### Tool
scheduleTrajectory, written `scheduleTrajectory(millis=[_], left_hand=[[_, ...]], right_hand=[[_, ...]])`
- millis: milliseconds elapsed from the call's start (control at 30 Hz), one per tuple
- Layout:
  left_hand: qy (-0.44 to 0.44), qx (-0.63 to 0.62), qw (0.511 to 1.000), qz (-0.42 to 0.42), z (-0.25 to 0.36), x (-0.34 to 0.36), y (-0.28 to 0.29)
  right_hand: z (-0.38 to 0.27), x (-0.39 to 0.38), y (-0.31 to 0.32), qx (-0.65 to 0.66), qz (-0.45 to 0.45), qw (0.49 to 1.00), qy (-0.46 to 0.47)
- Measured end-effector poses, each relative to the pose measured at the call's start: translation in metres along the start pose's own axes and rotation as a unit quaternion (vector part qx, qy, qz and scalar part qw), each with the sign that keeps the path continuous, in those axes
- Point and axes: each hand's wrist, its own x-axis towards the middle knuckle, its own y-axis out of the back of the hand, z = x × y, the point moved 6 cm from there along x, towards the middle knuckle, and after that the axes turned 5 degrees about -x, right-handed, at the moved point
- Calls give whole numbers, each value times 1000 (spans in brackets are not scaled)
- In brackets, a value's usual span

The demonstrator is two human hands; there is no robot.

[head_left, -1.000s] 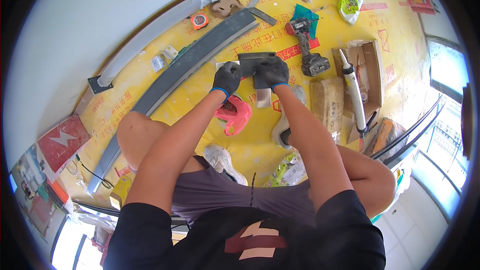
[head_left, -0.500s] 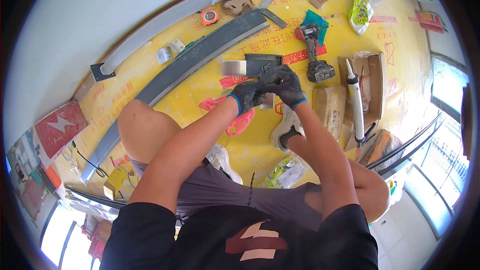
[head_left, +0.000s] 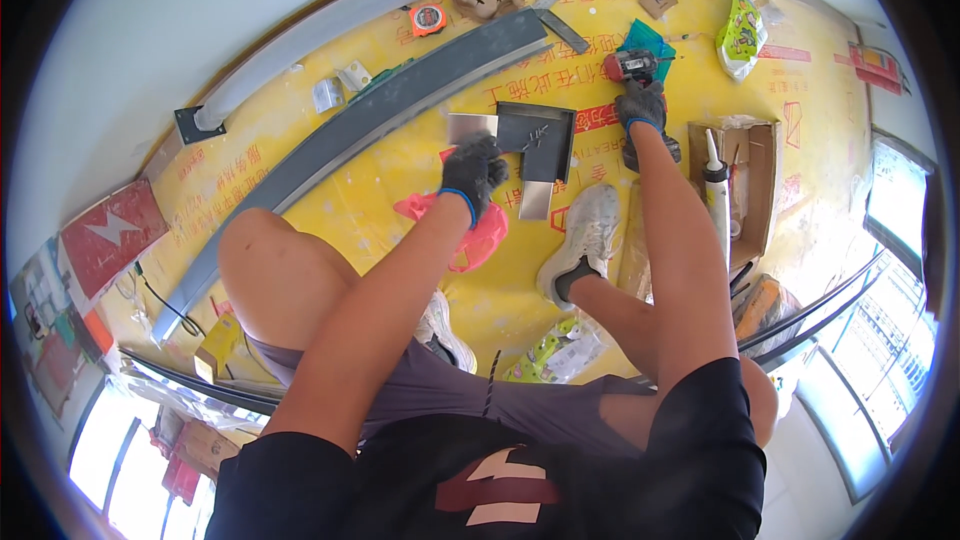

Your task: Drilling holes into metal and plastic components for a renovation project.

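My right hand [head_left: 641, 108], in a dark work glove, is closed round the handle of a black and red cordless drill [head_left: 630, 65]. The drill lies over a teal piece [head_left: 648, 36] on the floor. My left hand [head_left: 470, 172], gloved too, has its fingers curled together beside an L-shaped dark grey metal corner piece [head_left: 550, 145]. Whatever those fingers hold is too small or hidden to make out. Bare silver plates [head_left: 536, 200] stick out of both ends of the corner piece. A pink plastic bag [head_left: 488, 238] lies under my left wrist.
A long dark grey metal profile [head_left: 350, 145] runs diagonally on the left, with a square [head_left: 562, 30] at its far end. Beyond lies an orange tape measure [head_left: 428, 19]. On the right are an open cardboard box [head_left: 768, 180] and a caulking gun [head_left: 717, 190].
My right hand has left the corner piece and moved right onto the drill handle. My left hand has drawn back slightly to the left, uncovering the corner piece.
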Motion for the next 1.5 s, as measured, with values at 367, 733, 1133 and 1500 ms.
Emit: scheduleTrajectory(millis=[367,733,1133,1500], left_hand=[[-273,565,776,61,87,54,42],[-255,501,826,37,96,76,65],[-259,411,871,70,91,47,92],[-221,376,897,69,105,52,112]], right_hand=[[-81,-138,-24,241,182,952,53],[-63,-126,-81,373,62,926,-5],[-68,-130,-75,367,27,930,-15],[-66,-125,-80,357,31,934,-13]])
